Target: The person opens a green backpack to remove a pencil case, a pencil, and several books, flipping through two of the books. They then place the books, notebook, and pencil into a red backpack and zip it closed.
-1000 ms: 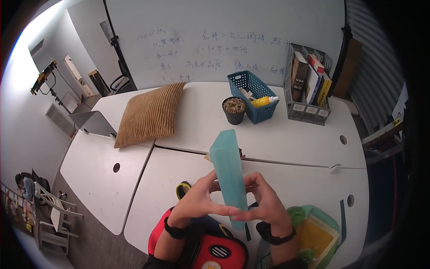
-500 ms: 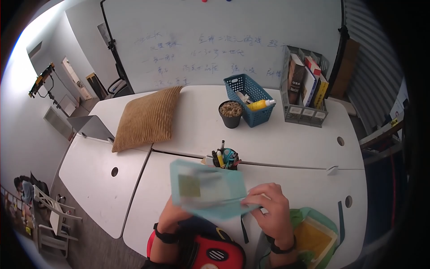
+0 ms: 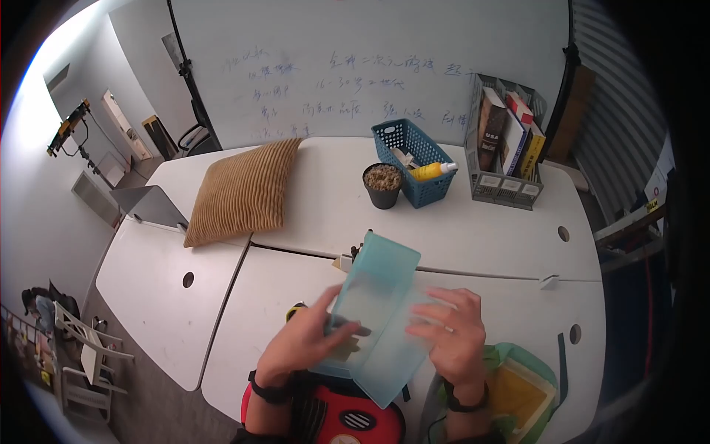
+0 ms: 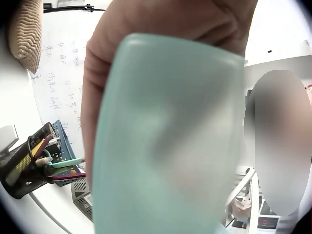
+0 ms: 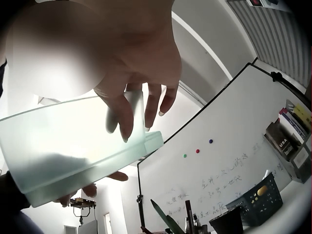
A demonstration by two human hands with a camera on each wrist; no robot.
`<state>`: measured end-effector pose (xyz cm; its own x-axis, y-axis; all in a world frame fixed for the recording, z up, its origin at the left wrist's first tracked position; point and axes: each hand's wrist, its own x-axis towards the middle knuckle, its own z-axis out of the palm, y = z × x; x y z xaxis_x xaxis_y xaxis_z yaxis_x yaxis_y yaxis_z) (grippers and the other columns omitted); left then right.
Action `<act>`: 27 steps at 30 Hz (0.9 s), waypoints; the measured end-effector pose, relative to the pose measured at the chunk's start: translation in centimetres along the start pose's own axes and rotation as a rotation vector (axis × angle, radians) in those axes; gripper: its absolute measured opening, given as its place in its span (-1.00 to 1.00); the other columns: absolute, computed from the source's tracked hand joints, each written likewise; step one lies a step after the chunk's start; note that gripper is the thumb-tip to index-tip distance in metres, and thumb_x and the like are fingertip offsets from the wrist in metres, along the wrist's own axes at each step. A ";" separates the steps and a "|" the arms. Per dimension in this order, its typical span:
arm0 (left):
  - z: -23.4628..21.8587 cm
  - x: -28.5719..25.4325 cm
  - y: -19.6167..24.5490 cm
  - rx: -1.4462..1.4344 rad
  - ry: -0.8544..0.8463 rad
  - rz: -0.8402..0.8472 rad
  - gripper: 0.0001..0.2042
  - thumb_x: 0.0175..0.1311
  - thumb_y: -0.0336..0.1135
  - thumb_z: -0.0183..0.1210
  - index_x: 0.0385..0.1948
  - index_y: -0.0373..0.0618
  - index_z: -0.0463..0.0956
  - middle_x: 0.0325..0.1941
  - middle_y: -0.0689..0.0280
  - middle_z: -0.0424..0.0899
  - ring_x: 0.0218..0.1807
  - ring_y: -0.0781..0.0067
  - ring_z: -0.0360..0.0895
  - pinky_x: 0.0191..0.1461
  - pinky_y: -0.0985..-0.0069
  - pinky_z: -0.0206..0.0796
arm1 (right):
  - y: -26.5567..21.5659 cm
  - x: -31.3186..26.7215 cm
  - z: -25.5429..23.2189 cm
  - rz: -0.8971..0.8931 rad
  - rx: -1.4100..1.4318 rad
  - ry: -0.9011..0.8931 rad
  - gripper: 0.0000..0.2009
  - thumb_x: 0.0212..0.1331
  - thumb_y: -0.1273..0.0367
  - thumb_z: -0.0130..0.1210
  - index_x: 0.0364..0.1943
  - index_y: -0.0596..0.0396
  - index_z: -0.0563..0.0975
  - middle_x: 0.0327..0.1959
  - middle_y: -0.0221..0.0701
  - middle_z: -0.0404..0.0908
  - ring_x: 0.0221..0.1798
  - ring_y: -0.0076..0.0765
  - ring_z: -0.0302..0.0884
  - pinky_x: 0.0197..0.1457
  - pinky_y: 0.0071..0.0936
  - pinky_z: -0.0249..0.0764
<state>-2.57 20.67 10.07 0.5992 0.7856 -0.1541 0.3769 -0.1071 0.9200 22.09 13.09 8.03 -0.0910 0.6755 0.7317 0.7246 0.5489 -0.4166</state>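
A translucent teal case (image 3: 381,277) is held up above the table, its two halves spread apart along a long edge in the head view. The left hand (image 3: 299,337) grips its left half, thumb over the inside and fingers behind. At the other half, the right hand (image 3: 452,333) has its fingers spread and bent loosely over the edge; in the right wrist view that hand (image 5: 139,63) has fingertips against the case (image 5: 73,141). The left wrist view shows the case (image 4: 165,136) covering much of the left hand (image 4: 170,24).
Below the hands lie a red bag (image 3: 359,422) and a green bag (image 3: 529,385). Behind the case is a pen holder, mostly hidden. Farther back stand a pillow (image 3: 244,192), a plant pot (image 3: 383,194), a blue basket (image 3: 425,192) and a grey book rack (image 3: 506,194).
The case was closed and upright on edge, then tilted flat and blurred; now it is upright again with its halves apart. The right hand has moved from the case's corner to its side.
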 end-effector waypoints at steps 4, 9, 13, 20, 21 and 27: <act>-1.3 0.3 -1.3 -0.301 0.238 -0.017 -0.30 0.40 -0.46 0.10 0.52 -0.04 -0.08 -0.10 0.08 0.74 -0.11 0.45 0.67 0.02 0.49 0.46 | 1.2 0.4 2.7 0.258 0.130 0.237 -0.69 -0.07 0.65 0.23 -0.19 0.08 0.63 -0.06 -0.29 0.61 0.01 -0.11 0.58 -0.02 -0.27 0.48; -2.1 0.6 -1.3 -0.409 0.684 0.243 -0.17 0.26 -0.62 -0.04 0.55 0.05 -0.27 0.25 -0.22 0.48 -0.06 0.27 0.68 -0.04 0.45 0.54 | 3.5 -1.2 4.1 0.507 0.266 -0.259 -0.71 0.15 0.45 0.25 -0.03 0.08 0.56 -0.08 -0.24 0.60 -0.17 -0.16 0.63 -0.10 -0.33 0.55; -3.2 -0.2 -1.2 -0.431 0.723 0.251 -0.32 0.23 -0.59 -0.04 0.47 -0.03 0.12 0.18 -0.01 0.52 0.03 0.33 0.61 0.08 0.43 0.51 | 3.2 -1.7 6.7 0.448 0.081 -0.396 -0.62 0.19 0.37 0.22 0.12 0.05 0.51 -0.09 -0.23 0.59 -0.16 -0.07 0.62 -0.08 -0.21 0.56; -3.3 -0.9 -1.1 -0.473 0.706 0.214 -0.46 0.27 -0.56 0.02 0.36 -0.19 0.30 0.20 0.11 0.53 0.14 0.39 0.54 0.23 0.44 0.40 | 4.2 -2.9 10.1 0.385 -0.071 -0.437 -0.48 0.20 0.41 0.19 0.29 -0.01 0.41 -0.05 -0.20 0.59 -0.19 -0.03 0.63 -0.09 -0.18 0.57; -3.2 -0.8 -1.1 -0.461 0.705 0.222 -0.45 0.27 -0.55 0.03 0.37 -0.18 0.29 0.23 0.10 0.50 0.18 0.37 0.52 0.26 0.43 0.38 | 4.2 -2.9 10.4 0.401 -0.071 -0.431 -0.47 0.20 0.42 0.18 0.30 -0.02 0.40 -0.04 -0.20 0.58 -0.18 -0.03 0.63 -0.08 -0.17 0.57; -3.0 -0.7 -1.1 -0.441 0.679 0.234 -0.38 0.27 -0.51 0.06 0.44 -0.15 0.22 0.38 0.04 0.37 0.35 0.24 0.39 0.39 0.34 0.26 | 4.8 -2.9 11.7 0.437 0.018 -0.308 -0.49 0.18 0.44 0.19 0.26 -0.02 0.40 -0.10 -0.22 0.62 -0.26 -0.06 0.65 -0.15 -0.23 0.58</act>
<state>-5.54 22.06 10.29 0.0193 0.9838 0.1783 -0.0988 -0.1756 0.9795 17.90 19.50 -2.43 0.0181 0.9549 0.2965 0.7283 0.1906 -0.6583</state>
